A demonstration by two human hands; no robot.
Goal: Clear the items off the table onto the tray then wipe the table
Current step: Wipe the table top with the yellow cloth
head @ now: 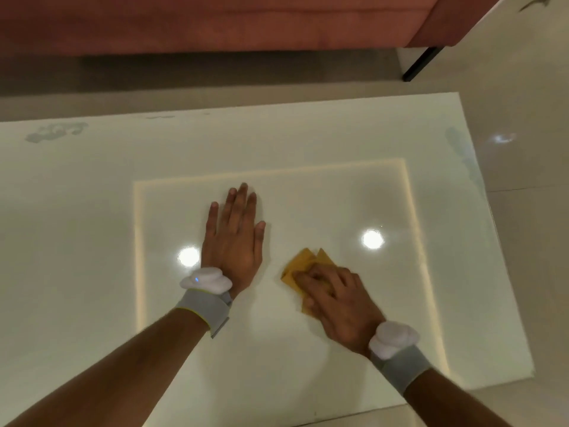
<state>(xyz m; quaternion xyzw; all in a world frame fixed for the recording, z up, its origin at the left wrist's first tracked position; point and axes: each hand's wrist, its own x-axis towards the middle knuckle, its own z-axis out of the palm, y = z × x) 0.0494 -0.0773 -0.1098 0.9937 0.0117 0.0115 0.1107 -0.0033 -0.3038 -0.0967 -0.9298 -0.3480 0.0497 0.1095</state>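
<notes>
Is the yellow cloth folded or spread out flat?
Folded or bunched: the yellow cloth shows overlapping pointed corners beyond the right hand pressing it on the table.

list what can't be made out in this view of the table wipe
1. Head view: most of the yellow cloth lies under the right hand, and both are motion-blurred, so its fold, and whether the fingers grip or press it, are unclear.
2. The table's left side and near left corner run off the frame.
3. Grey marks at the table's far left corner are too faint to tell stain from print.
4. No tray shows in the frame.
</notes>
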